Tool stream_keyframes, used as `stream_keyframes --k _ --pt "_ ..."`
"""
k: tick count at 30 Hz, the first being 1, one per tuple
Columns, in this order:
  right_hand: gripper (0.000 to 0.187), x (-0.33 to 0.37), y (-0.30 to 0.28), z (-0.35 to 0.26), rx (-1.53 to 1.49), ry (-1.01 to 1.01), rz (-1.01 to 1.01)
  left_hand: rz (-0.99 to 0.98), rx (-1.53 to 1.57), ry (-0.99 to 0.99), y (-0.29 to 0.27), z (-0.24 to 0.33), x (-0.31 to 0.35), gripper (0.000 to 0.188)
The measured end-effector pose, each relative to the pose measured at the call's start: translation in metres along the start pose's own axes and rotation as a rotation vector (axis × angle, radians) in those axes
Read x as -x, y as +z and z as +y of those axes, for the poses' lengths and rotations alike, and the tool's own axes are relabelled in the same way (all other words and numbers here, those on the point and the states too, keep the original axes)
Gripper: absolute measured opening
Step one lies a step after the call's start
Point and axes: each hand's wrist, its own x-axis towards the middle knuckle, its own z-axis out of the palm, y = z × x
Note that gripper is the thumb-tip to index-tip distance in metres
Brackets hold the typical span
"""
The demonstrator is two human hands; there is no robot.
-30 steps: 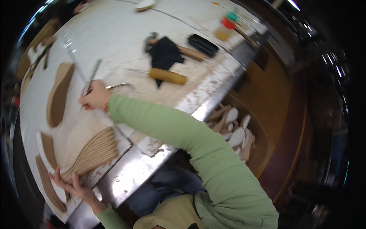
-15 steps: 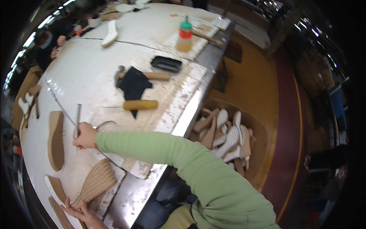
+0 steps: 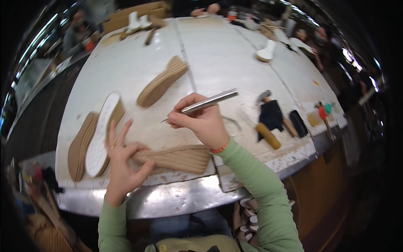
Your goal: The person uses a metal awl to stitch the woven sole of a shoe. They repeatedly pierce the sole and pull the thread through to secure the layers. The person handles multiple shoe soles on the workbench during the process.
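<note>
Right hand [image 3: 201,122] pinches a slim metal tool [image 3: 208,102], handle angled up-right, thin tip pointing down-left toward the table. Left hand [image 3: 124,157] grips the near end of a tan ribbed shoe sole [image 3: 176,158], thumb and fingers wrapped on it, index and middle raised. That sole lies flat along the front of the white worktable [image 3: 218,59], just behind the bare metal front edge [image 3: 176,197], and passes under the right wrist.

No readable labels. Small bottle with a red cap [image 3: 322,112] and a green-capped thing beside it sit near the table's right edge; contents cannot be told. Black cloth [image 3: 270,115], a hammer with a yellow-brown handle [image 3: 268,135] and a flat black block [image 3: 298,123] cluster right of the hands.

Left of the hands: white insole [image 3: 100,132] leaning on tan soles [image 3: 82,145], close to the left edge. Another tan sole [image 3: 161,82] lies mid-table, well apart. White shoe form [image 3: 266,51] far back right.

Open white surface between the mid-table sole and the right-hand tools. Other people sit at the far rim.
</note>
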Motion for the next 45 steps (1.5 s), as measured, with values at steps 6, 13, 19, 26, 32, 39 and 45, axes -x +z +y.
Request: stream_keyframes --k 6,13,19,26,32,39,45 --pt "0.029 0.025 0.031 0.029 -0.007 -0.004 -0.085 0.060 0.125 0.012 0.002 -0.004 0.004 0.017" --pt "0.030 0.034 0.022 0.028 0.213 -0.077 -0.227 0.047 0.088 -0.001 0.005 -0.001 0.004 0.016" --pt "0.021 0.033 0.023 0.037 0.095 -0.120 -0.197 0.021 0.120 -0.040 0.005 -0.001 0.001 0.017" --pt "0.022 0.033 0.028 0.038 0.168 -0.165 -0.170 0.031 0.151 -0.081 0.004 -0.001 0.001 0.016" --pt "0.022 0.040 0.029 0.040 0.236 -0.161 -0.115 0.040 0.163 -0.099 0.008 0.002 0.000 0.014" --pt "0.024 0.036 0.034 0.038 0.139 -0.131 -0.094 0.054 0.145 -0.048 0.008 0.000 0.001 0.014" --pt "0.026 0.034 0.032 0.035 0.141 -0.094 -0.133 0.008 0.156 -0.009 0.003 -0.006 0.001 0.019"
